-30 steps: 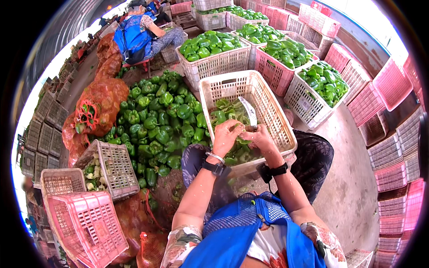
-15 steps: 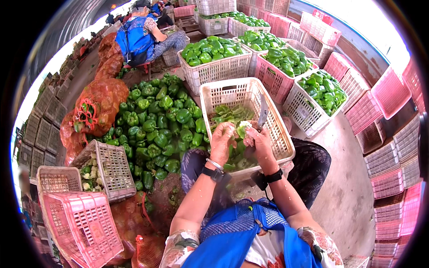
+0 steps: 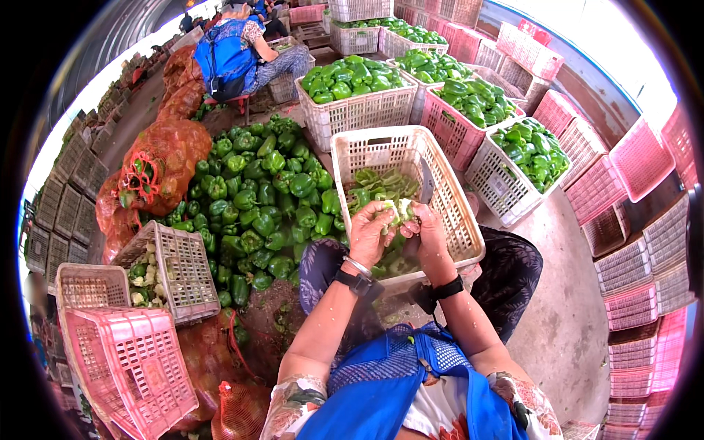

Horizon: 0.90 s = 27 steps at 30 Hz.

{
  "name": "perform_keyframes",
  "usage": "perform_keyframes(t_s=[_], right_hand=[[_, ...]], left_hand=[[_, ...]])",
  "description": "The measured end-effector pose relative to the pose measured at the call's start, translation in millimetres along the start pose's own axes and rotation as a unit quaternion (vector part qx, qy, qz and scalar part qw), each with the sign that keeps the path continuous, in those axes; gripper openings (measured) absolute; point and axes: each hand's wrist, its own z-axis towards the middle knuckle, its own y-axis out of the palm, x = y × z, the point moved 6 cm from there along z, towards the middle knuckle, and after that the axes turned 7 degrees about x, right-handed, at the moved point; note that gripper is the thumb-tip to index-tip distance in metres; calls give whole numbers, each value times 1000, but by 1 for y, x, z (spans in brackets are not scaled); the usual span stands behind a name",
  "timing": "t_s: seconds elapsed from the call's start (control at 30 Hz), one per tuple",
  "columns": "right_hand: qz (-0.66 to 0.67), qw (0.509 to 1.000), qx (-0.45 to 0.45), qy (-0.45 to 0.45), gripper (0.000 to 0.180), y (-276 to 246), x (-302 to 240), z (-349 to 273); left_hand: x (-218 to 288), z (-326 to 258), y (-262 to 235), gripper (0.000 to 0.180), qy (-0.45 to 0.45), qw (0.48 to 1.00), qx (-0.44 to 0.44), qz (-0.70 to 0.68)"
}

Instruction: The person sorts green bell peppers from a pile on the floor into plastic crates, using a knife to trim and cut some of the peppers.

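Note:
Above a cream plastic crate (image 3: 374, 141) between my knees, both hands work close together. My left hand (image 3: 371, 235) pinches a pale green-white piece of pepper (image 3: 393, 214) with its fingertips. My right hand (image 3: 428, 240) is closed with its fingertips on another pale pepper piece (image 3: 408, 210), right beside the first. Whether the two pieces are still joined I cannot tell. A knife's dark blade seems to stand up from my right hand, but it is hard to make out against the crate wall. Pale green pepper pieces (image 3: 383, 185) lie inside the crate.
Green bell peppers (image 3: 257, 198) lie heaped on the floor at left, beside orange net sacks (image 3: 165, 161). A tilted crate (image 3: 187, 271) of pepper scraps and a pink crate (image 3: 132, 367) stand near left. Full pepper crates (image 3: 352, 110) are ahead; a person (image 3: 242, 51) sits far left.
The pale pepper lump between my fingertips now shows as two pieces side by side. The knife blade, plain above my right hand before, is harder to see. My view has shifted slightly.

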Motion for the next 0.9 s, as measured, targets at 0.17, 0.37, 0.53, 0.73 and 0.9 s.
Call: perform_keyframes(t_s=[0.17,0.37,0.53,0.73,0.9], right_hand=[[-182,964,14,-194,21,-7,-11,-7],[-54,911,123,-390,24,92,-139,-48],[-51,926,-43,-372,20,271,-81,-90],[-320,839,-425,-113,22,364,100,-109],[-343,883,-307,-94,21,265,75,-48]], left_hand=[[-10,11,-32,40,65,990,42,121],[36,4,-42,50,225,954,111,167],[136,-51,-114,32,308,918,214,126],[101,-119,-328,27,252,856,415,180],[-1,-203,-471,14,77,722,556,405]])
